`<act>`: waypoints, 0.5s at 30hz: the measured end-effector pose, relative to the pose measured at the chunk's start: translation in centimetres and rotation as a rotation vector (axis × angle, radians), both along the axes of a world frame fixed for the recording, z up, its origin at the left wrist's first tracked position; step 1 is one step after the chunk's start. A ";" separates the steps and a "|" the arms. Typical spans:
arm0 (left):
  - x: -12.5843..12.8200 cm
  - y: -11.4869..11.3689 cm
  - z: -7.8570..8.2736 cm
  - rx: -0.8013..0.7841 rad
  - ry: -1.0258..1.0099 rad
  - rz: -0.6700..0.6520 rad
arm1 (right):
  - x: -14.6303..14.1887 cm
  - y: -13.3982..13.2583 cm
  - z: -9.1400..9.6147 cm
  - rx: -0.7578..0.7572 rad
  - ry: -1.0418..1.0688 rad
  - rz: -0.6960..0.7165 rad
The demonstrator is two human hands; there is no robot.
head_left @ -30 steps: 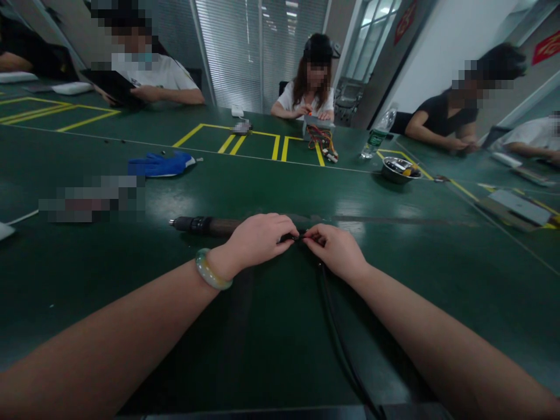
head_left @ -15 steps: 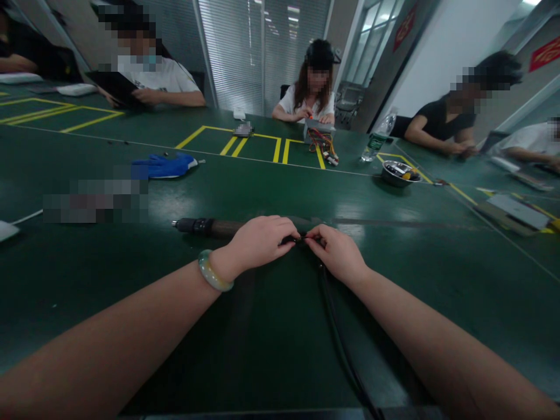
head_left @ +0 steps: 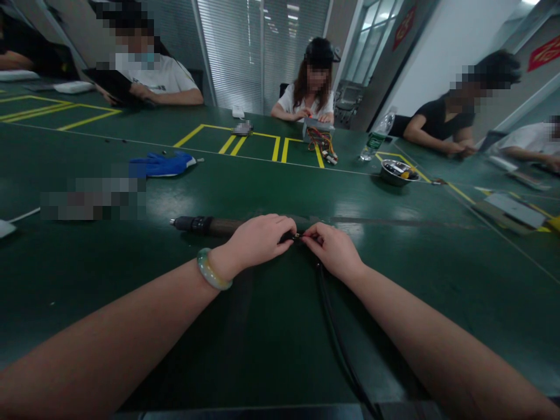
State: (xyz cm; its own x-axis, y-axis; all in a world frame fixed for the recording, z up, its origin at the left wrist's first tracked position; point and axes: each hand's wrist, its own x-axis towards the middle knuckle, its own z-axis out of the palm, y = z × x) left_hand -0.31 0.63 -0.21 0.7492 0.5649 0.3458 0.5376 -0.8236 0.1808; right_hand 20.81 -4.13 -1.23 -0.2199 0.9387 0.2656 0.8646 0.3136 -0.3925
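My left hand [head_left: 265, 238], a bangle at its wrist, is closed over the rear part of a dark electric screwdriver [head_left: 196, 225]. Its black nose and metal tip point left, lying along the green table; my fingers hide its back end. A small dark end with a bit of metal shows at my left thumb and fingertips. Close by, my right hand [head_left: 335, 248] pinches a thin wire [head_left: 303, 235] that meets this end; the exact joint is too small to make out. From below my right hand a black cable [head_left: 335, 326] runs down to the table's near edge.
A blue glove [head_left: 161, 165] lies at the left, with a blurred-out item nearer me. Further back are a metal bowl [head_left: 396, 174] of small parts, a water bottle [head_left: 377, 139] and a grey box with coloured wires [head_left: 319, 133]. Several people sit around the table.
The view has shifted very slightly. Both hands keep almost the same pose, fingertips still close together at the wire, where a little more metal shows.
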 end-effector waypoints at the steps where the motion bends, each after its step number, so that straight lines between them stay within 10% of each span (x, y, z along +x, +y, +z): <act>1: 0.0 0.0 0.0 -0.001 0.002 -0.010 | 0.0 0.0 0.0 0.001 -0.003 0.003; 15: 0.0 -0.1 0.2 0.022 0.042 0.024 | -0.5 0.0 0.0 0.020 0.021 0.019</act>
